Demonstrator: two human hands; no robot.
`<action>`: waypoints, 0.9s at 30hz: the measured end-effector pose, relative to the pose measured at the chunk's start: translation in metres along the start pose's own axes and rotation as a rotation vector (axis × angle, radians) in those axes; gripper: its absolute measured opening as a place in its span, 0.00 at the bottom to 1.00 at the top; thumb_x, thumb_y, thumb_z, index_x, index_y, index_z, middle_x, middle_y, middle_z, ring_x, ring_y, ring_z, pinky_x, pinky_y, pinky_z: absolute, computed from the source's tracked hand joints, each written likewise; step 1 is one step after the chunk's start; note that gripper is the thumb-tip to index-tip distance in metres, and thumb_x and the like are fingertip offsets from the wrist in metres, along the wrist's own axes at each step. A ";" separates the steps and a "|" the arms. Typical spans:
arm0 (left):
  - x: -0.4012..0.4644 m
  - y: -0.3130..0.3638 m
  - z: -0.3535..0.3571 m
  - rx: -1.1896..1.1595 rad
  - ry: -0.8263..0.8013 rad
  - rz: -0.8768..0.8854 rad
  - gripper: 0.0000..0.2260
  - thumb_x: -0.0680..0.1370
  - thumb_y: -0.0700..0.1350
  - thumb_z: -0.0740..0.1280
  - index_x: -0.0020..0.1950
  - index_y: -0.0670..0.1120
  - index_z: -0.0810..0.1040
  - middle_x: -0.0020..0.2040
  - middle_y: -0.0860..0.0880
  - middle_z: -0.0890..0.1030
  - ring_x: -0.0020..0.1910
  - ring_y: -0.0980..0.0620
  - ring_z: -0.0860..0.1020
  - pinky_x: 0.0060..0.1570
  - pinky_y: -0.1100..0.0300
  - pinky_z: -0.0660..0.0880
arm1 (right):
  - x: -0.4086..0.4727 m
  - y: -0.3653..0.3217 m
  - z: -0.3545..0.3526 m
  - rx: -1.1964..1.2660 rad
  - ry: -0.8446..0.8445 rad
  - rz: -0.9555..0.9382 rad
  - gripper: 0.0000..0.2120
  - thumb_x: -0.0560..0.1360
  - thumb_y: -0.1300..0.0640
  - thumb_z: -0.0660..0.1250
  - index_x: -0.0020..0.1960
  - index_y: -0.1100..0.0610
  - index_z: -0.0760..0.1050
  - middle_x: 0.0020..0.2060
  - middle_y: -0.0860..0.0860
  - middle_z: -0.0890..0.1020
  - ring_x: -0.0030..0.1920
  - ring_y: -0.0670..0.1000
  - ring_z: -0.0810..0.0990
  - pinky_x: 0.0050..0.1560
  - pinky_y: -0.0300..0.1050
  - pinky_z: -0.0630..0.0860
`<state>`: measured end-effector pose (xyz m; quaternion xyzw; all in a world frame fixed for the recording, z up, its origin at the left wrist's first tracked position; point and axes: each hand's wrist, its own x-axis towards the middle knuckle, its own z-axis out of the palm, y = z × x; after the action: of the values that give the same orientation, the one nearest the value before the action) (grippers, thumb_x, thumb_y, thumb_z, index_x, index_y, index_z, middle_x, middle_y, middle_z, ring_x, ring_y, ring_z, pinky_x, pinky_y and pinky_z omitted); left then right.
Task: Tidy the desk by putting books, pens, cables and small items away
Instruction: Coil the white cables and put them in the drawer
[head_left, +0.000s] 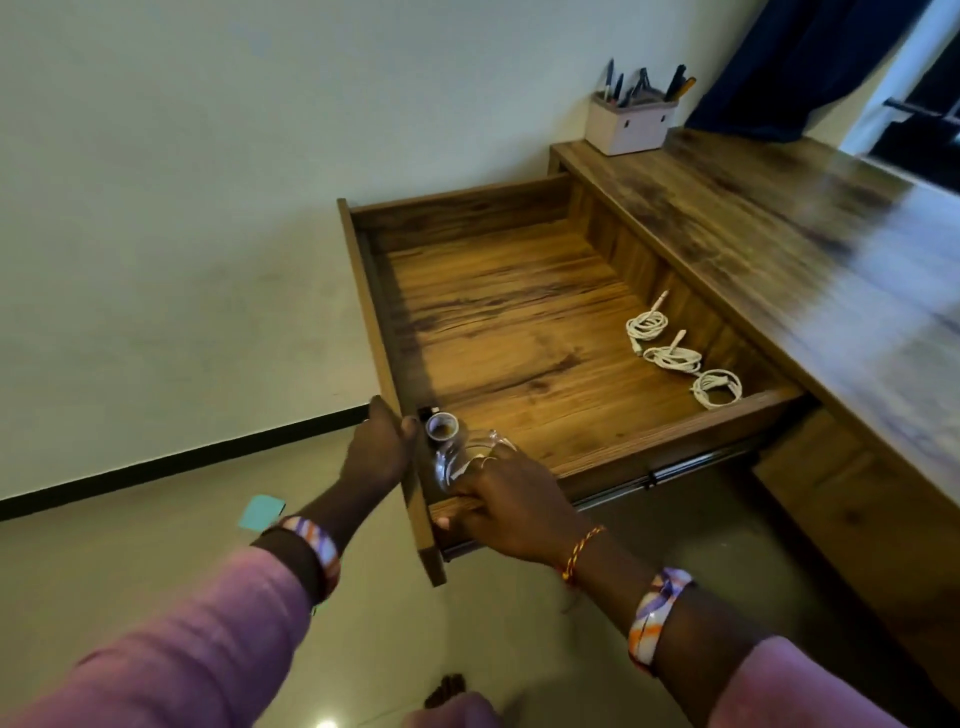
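The small clear roll of tape (441, 427) sits in the open wooden drawer's (519, 322) near-left corner, directly between the left hand (376, 449), fingers curled over the drawer front, and the nearer right hand (506, 499), gripping a clear plastic piece (467, 457).

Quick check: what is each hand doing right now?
Left hand: grips the drawer front.
Right hand: holds a clear tape roll.

Three coiled cables (675, 358) lie in the open drawer (519, 322) — pen holder (631, 124) on the desk (779, 234) behind
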<state>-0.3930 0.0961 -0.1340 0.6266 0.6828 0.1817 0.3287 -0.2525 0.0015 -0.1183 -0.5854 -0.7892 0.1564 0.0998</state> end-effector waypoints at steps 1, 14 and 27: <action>0.000 -0.001 0.002 0.017 0.020 0.016 0.19 0.80 0.45 0.58 0.65 0.35 0.63 0.55 0.34 0.77 0.53 0.35 0.76 0.45 0.52 0.70 | 0.000 0.000 0.003 -0.003 0.012 0.026 0.16 0.73 0.42 0.63 0.55 0.49 0.79 0.54 0.52 0.80 0.60 0.54 0.71 0.65 0.50 0.63; 0.013 -0.020 0.007 0.162 0.160 0.491 0.29 0.76 0.39 0.65 0.74 0.42 0.56 0.75 0.35 0.54 0.65 0.34 0.70 0.54 0.43 0.76 | -0.002 -0.022 0.021 0.103 0.135 0.287 0.38 0.66 0.24 0.42 0.47 0.48 0.80 0.48 0.47 0.80 0.57 0.49 0.69 0.50 0.45 0.59; 0.026 0.018 0.036 0.146 0.007 0.772 0.20 0.72 0.33 0.67 0.63 0.45 0.76 0.72 0.41 0.66 0.69 0.40 0.67 0.67 0.43 0.53 | -0.002 -0.008 0.021 0.106 0.269 0.502 0.26 0.55 0.30 0.61 0.41 0.48 0.77 0.37 0.38 0.75 0.48 0.39 0.64 0.45 0.45 0.51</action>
<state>-0.3553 0.1178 -0.1539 0.8586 0.4090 0.2452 0.1884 -0.2658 -0.0054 -0.1349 -0.7718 -0.5902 0.1379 0.1922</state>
